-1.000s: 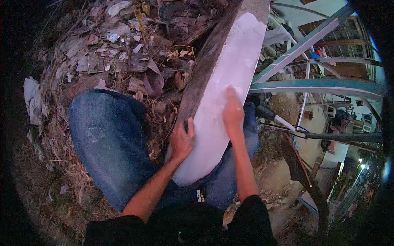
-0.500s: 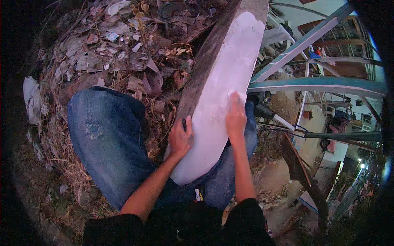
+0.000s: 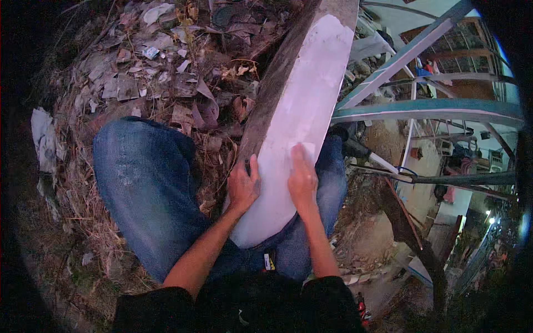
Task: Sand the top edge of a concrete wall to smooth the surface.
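A long beam-like ledge (image 3: 325, 72) runs from between my knees up to the top of the view, its upper face coated in smooth white and its left side bare grey-brown. My left hand (image 3: 244, 180) clasps the ledge's left edge, thumb apart on the white face; its other fingers are partly hidden. On the white face, close to the right edge, my right hand (image 3: 303, 177) presses down a small white flat piece (image 3: 308, 148). Its exact kind does not show, as it is pale against the coating and mostly covered by my fingers.
Rubble, dry leaves and scraps (image 3: 127, 83) cover the ground at left. My jeans-clad knees (image 3: 147, 172) flank the ledge. At right, blue-green and white bars (image 3: 427, 110) cross close to the ledge, a dark pole (image 3: 461, 178) below them. Lower ground with clutter lies beyond.
My right hand has slid toward me and slightly left along the white face, carrying the white flat piece. My left hand keeps its hold on the edge.
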Motion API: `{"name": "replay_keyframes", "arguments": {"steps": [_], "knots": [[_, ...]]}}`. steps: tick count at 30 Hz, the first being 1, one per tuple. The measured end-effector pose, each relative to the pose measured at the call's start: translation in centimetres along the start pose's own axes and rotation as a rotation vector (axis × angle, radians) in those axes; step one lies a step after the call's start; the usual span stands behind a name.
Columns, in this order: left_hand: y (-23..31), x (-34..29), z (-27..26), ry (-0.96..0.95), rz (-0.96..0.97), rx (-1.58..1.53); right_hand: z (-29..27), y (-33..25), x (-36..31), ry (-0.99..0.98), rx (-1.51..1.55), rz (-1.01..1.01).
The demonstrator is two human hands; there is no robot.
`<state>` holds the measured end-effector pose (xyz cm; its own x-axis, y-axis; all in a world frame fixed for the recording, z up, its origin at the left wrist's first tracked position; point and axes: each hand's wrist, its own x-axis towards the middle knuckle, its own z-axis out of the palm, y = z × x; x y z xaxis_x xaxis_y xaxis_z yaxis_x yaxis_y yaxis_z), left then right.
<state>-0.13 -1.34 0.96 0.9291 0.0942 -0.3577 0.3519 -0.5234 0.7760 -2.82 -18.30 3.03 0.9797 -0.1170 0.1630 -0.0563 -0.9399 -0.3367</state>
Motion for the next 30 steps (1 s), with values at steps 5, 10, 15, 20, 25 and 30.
{"name": "replay_keyframes", "arguments": {"steps": [5,10,15,20,25,30], "knots": [[0.1,0.1,-0.4,-0.04,-0.096,0.074,0.0,0.7,1.4,0.049,-0.012,0.058],[1.1,-0.1,-0.6,-0.078,-0.104,0.078,1.2,2.9,4.3,-0.086,-0.105,-0.176],[-0.7,0.3,0.1,-0.077,-0.106,0.066,2.3,4.7,7.9,0.035,-0.04,-0.241],[1.3,0.1,-0.6,-0.163,-0.149,0.026,2.6,6.0,10.3,0.017,-0.016,-0.233],[-0.4,0.4,-0.1,-0.09,-0.131,0.079,1.9,5.6,12.7,-0.025,0.074,-0.186],[0.4,0.3,-0.7,-0.165,-0.124,0.025,3.2,6.2,12.8,0.03,-0.036,-0.418]]}}
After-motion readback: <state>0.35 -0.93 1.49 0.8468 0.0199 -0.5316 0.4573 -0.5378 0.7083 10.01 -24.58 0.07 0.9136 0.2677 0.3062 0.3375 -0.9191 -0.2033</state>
